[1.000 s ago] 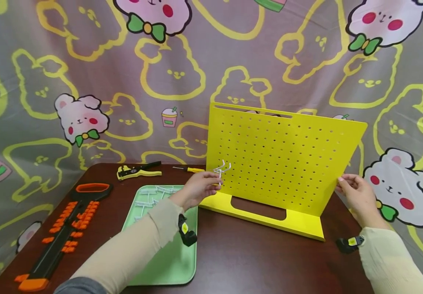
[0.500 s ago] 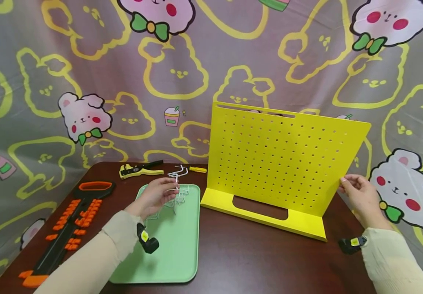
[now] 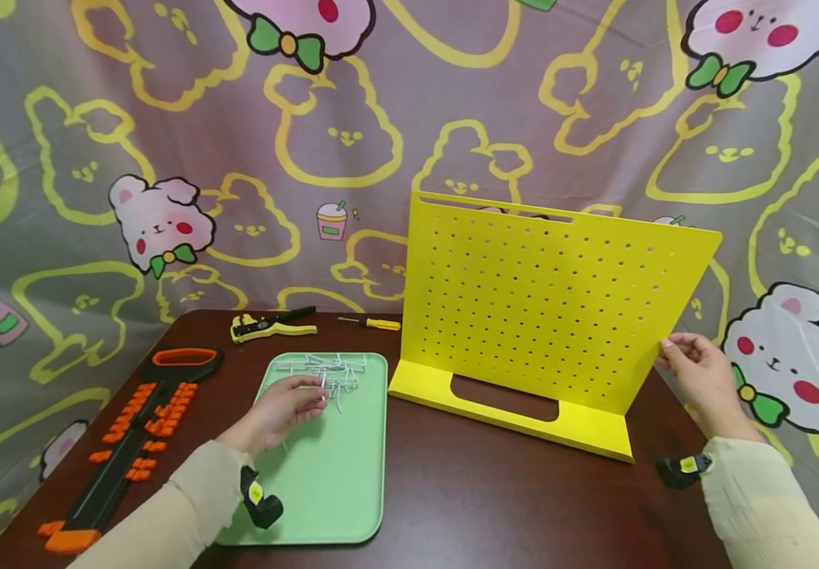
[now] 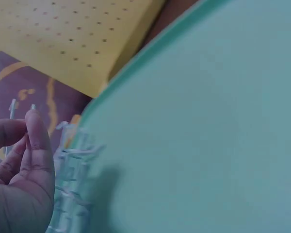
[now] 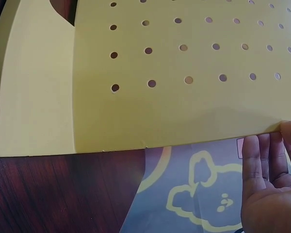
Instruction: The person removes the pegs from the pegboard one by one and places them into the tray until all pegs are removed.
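My left hand [image 3: 280, 411] is over the upper part of a green tray [image 3: 341, 490], near a heap of white wire pegboard hooks [image 3: 334, 368]. Between its thumb and fingers it pinches one white pegboard hook [image 4: 12, 108], whose ends poke out past the fingertips in the left wrist view; the rest is hidden by the hand. At the right, my right hand [image 3: 707, 383] holds the side edge of a yellow pegboard [image 3: 523, 292], thumb on the front face and fingers behind. The pegboard stands upright on its base, with no hook on its front.
Behind the tray lie a yellow-and-black wire stripper [image 3: 270, 325] and a yellow-handled screwdriver [image 3: 381, 324]. A black rack with orange clips [image 3: 128, 450] lies at the left of the dark wooden table [image 3: 481, 506]. A patterned curtain [image 3: 352, 158] hangs close behind.
My left hand has moved left and down from in front of the pegboard to the tray, carrying the hook. The right hand has stayed on the pegboard's edge.
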Demonstrator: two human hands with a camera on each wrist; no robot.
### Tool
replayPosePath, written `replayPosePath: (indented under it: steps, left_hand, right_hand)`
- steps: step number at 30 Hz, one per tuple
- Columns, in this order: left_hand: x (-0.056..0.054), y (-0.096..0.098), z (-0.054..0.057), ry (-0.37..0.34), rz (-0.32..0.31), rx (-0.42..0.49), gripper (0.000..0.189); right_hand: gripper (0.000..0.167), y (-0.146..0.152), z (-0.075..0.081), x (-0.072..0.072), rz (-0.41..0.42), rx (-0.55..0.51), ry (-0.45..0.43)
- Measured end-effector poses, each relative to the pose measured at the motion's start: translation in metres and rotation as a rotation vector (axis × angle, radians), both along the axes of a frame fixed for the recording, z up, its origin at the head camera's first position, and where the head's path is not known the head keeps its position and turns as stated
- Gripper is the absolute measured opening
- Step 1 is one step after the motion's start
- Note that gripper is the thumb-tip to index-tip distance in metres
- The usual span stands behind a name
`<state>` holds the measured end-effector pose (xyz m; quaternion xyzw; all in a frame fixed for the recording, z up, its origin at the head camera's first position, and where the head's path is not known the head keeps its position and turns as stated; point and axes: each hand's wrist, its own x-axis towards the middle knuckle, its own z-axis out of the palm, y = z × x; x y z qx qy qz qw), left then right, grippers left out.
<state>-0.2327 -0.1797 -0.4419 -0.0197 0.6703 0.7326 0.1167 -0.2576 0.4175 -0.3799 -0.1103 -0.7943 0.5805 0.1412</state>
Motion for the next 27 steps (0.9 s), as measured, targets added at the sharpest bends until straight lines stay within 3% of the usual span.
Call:
replayPosePath:
  steps: [7,13,17,22,27]
  left_hand:
    - [0.01,0.002,-0.017,0.002,0.003,-0.051,0.031]
    - [0.016,0.009,-0.019,0.002,0.022,-0.118,0.025]
    - [0.019,0.013,-0.02,0.002,0.066,-0.141,0.017]
    - [0.02,0.014,-0.023,-0.013,0.13,-0.139,0.012]
    - [0.021,0.014,-0.025,-0.025,0.163,-0.113,0.011]
  right_hand:
    - [0.012,-0.002,0.001,0.0,-0.006,0.032,-0.001]
    - [0.015,0.0,-0.002,0.001,-0.017,0.049,-0.005]
    - [0.014,0.0,-0.004,0.0,-0.017,0.037,0.014]
    - [0.016,-0.002,-0.004,-0.001,-0.033,0.086,0.009]
    - [0.014,-0.003,-0.003,-0.001,-0.037,0.07,0.011]
